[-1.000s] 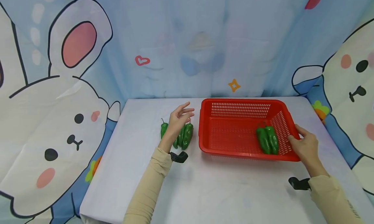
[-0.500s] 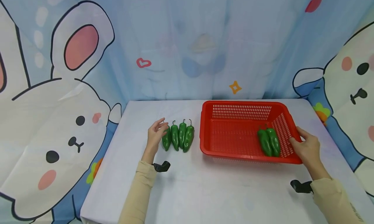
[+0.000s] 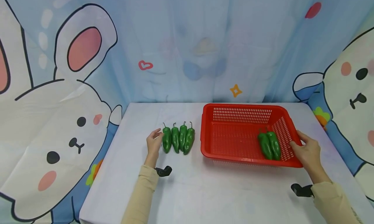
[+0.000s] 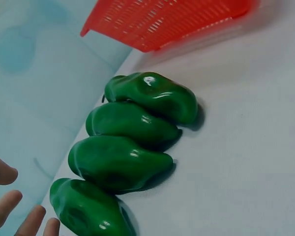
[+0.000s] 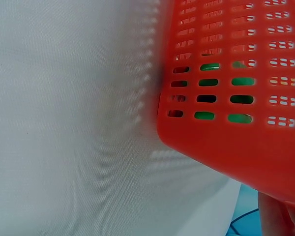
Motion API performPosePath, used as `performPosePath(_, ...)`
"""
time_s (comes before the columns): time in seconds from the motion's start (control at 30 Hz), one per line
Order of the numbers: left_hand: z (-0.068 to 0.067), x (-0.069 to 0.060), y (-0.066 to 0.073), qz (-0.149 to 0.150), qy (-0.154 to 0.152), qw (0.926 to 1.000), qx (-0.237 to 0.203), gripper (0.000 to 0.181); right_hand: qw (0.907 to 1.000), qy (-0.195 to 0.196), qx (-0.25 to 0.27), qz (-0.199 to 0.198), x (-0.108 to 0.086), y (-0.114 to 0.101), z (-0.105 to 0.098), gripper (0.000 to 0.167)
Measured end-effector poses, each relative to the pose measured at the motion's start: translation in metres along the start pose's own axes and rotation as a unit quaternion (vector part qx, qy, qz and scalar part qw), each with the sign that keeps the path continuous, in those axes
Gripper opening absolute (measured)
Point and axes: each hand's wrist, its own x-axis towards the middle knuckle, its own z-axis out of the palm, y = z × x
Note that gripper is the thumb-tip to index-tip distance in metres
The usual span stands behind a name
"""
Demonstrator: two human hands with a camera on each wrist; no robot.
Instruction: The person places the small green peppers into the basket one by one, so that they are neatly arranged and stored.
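We've our left hand [image 3: 154, 141] slack, fingers parted, holding nothing, just beside four glossy green tapered peppers [image 3: 182, 138] at their 9 o'clock, rowed stems-to-12 on the white cloth-covered table [image 3: 222, 194]; our right hand [image 3: 306, 151] grips the red perforated plastic basket [image 3: 230, 139] at its 4 o'clock, likely bracing it; two similar green peppers [image 3: 274, 146] lie inside, 4 o'clock

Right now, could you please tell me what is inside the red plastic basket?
Two green chili peppers lie side by side near the right end of the basket. The floor beneath them is covered, and the near rim hides the near wall's inner face.
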Motion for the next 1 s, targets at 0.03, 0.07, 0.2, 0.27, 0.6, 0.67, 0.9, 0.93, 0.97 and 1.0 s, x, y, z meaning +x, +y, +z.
performPosePath(0.03,0.001,0.0,0.0,-0.003,0.001,1.0,0.004,0.038,1.0,0.002,-0.001,-0.002,0.0,0.0,0.0,0.06)
performPosePath(0.07,0.002,0.0,-0.001,-0.005,0.001,1.0,0.007,0.038,1.0,0.001,0.0,-0.002,0.0,0.001,0.0,0.06)
performPosePath(0.2,0.006,0.0,-0.006,-0.013,-0.005,0.9997,0.022,0.04,1.0,0.001,-0.004,0.001,-0.001,0.004,0.001,0.06)
performPosePath(0.27,0.008,-0.001,-0.009,-0.017,-0.009,0.9994,0.028,0.04,1.0,0.0,-0.004,0.005,-0.001,0.005,0.001,0.06)
performPosePath(0.6,0.016,0.001,-0.018,-0.009,-0.01,0.9991,0.04,0.039,0.9999,-0.001,0.001,0.013,0.002,0.004,0.0,0.06)
performPosePath(0.67,0.017,0.001,-0.017,-0.004,-0.009,0.9989,0.046,0.04,0.9999,-0.002,0.002,0.014,0.002,0.003,0.0,0.061)
performPosePath(0.9,0.018,0.001,-0.02,0.006,0.018,0.9972,0.073,0.042,0.9998,-0.003,0.008,0.02,0.001,0.001,0.0,0.061)
performPosePath(0.93,0.018,0.001,-0.021,0.006,0.021,0.9969,0.076,0.042,0.9998,-0.003,0.008,0.018,0.001,0.001,0.0,0.061)
performPosePath(0.97,0.018,0.001,-0.022,0.005,0.023,0.9968,0.077,0.042,0.9998,-0.003,0.009,0.015,0.0,0.002,0.0,0.061)
performPosePath(1.0,0.017,0.002,-0.022,0.005,0.025,0.9967,0.077,0.041,0.9999,-0.003,0.01,0.012,0.0,0.002,0.001,0.061)
